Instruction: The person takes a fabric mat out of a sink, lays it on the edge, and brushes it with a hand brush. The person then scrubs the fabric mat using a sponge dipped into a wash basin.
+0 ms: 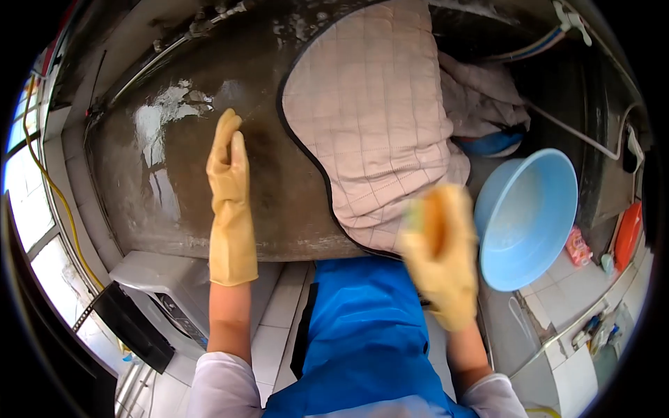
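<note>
a pale pink quilted pad (369, 104) with dark edging lies spread to the right of the left fingers (227, 125), well apart from them, and mostly beyond the right fingers (456, 198). its stitched grid creases near those right fingers. a blurred greenish object (415, 216), shape unclear, sits in their curl, over the pad's near edge.
</note>
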The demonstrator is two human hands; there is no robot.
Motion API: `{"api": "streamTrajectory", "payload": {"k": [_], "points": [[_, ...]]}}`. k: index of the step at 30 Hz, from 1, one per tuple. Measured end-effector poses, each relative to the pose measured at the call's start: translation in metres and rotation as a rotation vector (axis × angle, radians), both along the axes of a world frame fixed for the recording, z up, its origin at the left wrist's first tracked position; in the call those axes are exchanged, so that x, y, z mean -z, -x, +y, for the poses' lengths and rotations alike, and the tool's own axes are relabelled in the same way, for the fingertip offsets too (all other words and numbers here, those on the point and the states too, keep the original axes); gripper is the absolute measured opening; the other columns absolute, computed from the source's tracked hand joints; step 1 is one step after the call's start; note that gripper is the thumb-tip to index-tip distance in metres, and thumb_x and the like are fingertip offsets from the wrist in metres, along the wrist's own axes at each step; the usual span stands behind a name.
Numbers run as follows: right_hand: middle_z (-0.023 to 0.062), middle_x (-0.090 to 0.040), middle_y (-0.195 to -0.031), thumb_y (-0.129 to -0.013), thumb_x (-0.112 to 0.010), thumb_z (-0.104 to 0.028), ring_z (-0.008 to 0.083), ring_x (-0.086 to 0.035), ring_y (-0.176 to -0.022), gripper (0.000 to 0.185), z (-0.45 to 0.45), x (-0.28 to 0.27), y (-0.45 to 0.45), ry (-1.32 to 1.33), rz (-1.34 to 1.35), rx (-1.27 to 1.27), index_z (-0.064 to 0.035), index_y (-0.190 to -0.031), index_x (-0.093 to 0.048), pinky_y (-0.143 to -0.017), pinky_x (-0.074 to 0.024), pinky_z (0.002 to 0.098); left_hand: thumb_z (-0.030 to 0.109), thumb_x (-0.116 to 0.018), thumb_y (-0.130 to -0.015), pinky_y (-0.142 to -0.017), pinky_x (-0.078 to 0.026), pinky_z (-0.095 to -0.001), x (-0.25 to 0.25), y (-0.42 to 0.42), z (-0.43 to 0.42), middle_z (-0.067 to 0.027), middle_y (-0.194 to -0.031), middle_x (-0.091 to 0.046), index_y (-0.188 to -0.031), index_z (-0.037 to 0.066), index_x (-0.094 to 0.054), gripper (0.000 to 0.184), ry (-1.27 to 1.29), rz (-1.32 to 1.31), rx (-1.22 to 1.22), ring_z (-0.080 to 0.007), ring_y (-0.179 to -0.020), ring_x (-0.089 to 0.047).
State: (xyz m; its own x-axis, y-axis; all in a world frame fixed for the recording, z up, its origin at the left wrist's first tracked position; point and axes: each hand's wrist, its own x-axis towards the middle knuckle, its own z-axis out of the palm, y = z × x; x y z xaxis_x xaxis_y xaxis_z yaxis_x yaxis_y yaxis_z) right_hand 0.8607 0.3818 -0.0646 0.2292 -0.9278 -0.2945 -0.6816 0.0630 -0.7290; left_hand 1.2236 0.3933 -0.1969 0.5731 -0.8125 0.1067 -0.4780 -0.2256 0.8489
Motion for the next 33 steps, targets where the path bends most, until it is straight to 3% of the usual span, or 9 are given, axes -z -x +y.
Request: {"api": "streamTrajectory", "payload": {"k": [4, 6, 8, 11, 18, 22, 24, 28, 33], "points": [[0.0250, -0.066, -0.115, -0.100, -0.072, -0.033, 0.0427, -0.071, -0.100, 0.077, 0.032, 0.065, -0.117, -0.115, -0.258, -0.439, 0.0003, -0.161, -0.039, -0.083, -0.0574, 0.0530, 0.005, -0.061, -0.108, -0.120, -0.042, -0.0325, -0.039, -0.011, -0.026, -0.0120, -0.149, -0.067, -0.141, 0.000, -0.067, 0.034, -0.190, -0.010, 0.158, -0.0206, -0.140, -0.060], [0.0296, -0.061, -0.133, -0.098, -0.072, -0.034, 0.0445, -0.067, -0.111, 0.078, 0.025, 0.062, -0.156, -0.299, -0.239, -0.576, 0.0012, -0.159, -0.039, -0.096, -0.0562, 0.0511, 0.013, -0.065, -0.108, -0.119, -0.044, -0.0344, -0.049, -0.015, -0.041, -0.0130, -0.151, -0.066, -0.141, 0.002, -0.068, 0.036, -0.308, -0.029, 0.247, -0.0228, -0.141, -0.060], [0.0321, -0.057, -0.138, -0.096, -0.074, -0.034, 0.0440, -0.066, -0.116, 0.075, 0.045, 0.073, -0.169, 0.161, -0.392, -0.434, 0.0042, -0.155, -0.046, -0.101, -0.0558, 0.0482, 0.017, -0.068, -0.106, -0.116, -0.046, -0.0360, -0.051, -0.018, -0.056, -0.0159, -0.151, -0.065, -0.141, 0.004, -0.068, 0.037, -0.393, -0.184, 0.334, -0.0271, -0.141, -0.060], [0.0339, -0.057, -0.140, -0.095, -0.075, -0.033, 0.0436, -0.065, -0.122, 0.069, 0.046, 0.055, -0.139, 0.216, -0.320, -0.408, 0.0059, -0.147, -0.055, -0.106, -0.0545, 0.0460, 0.021, -0.073, -0.103, -0.115, -0.048, -0.0419, -0.037, -0.016, -0.074, -0.0203, -0.150, -0.064, -0.139, 0.005, -0.069, 0.040, -0.328, -0.348, 0.426, -0.0349, -0.140, -0.060], [0.0293, -0.062, -0.139, -0.089, -0.084, -0.042, 0.0464, -0.065, -0.123, 0.069, 0.047, 0.065, 0.000, 0.218, 0.031, -0.245, 0.0052, -0.136, -0.065, -0.103, -0.0552, 0.0524, 0.046, -0.084, -0.090, -0.120, -0.040, -0.0541, 0.035, -0.003, -0.098, -0.0336, -0.154, -0.052, -0.128, -0.007, -0.065, 0.068, -0.161, -0.722, 0.370, -0.0515, -0.147, -0.043], [0.0255, -0.064, -0.135, -0.088, -0.083, -0.033, 0.0441, -0.066, -0.120, 0.051, 0.060, 0.092, 0.023, 0.314, 0.152, -0.312, 0.0031, -0.122, -0.071, -0.101, -0.0557, 0.0504, 0.039, -0.085, -0.089, -0.115, -0.042, -0.0568, 0.055, 0.009, -0.108, -0.0353, -0.149, -0.054, -0.106, -0.007, -0.068, 0.052, -0.099, -0.870, 0.339, -0.0542, -0.140, -0.046], [0.0234, -0.066, -0.133, -0.087, -0.082, -0.028, 0.0425, -0.067, -0.118, 0.042, 0.068, 0.104, 0.025, 0.351, 0.210, -0.360, 0.0025, -0.114, -0.074, -0.098, -0.0563, 0.0497, 0.027, -0.084, -0.090, -0.108, -0.049, -0.0516, 0.053, 0.013, -0.109, -0.0331, -0.142, -0.061, -0.104, -0.007, -0.069, 0.039, -0.073, -0.907, 0.330, -0.0513, -0.132, -0.056], [0.0157, -0.072, -0.107, -0.082, -0.077, -0.015, 0.0359, -0.071, -0.105, 0.021, 0.063, 0.105, 0.023, 0.250, 0.165, -0.352, 0.0002, -0.096, -0.072, -0.081, -0.0565, 0.0481, 0.023, -0.079, -0.100, -0.090, -0.056, -0.0326, 0.040, 0.024, -0.114, -0.0139, -0.115, -0.078, -0.111, -0.003, -0.068, 0.030, 0.091, -0.265, 0.160, -0.0199, -0.103, -0.072], [0.0121, -0.071, -0.082, -0.085, -0.077, -0.018, 0.0332, -0.071, -0.075, 0.020, 0.044, 0.044, 0.006, 0.329, -0.015, -0.204, 0.0008, -0.084, -0.071, -0.071, -0.0572, 0.0439, 0.024, -0.077, -0.101, -0.085, -0.054, -0.0300, 0.004, 0.008, -0.160, -0.0093, -0.098, -0.074, -0.115, -0.002, -0.069, 0.030, 0.095, 0.019, 0.113, -0.0161, -0.092, -0.066]]}}
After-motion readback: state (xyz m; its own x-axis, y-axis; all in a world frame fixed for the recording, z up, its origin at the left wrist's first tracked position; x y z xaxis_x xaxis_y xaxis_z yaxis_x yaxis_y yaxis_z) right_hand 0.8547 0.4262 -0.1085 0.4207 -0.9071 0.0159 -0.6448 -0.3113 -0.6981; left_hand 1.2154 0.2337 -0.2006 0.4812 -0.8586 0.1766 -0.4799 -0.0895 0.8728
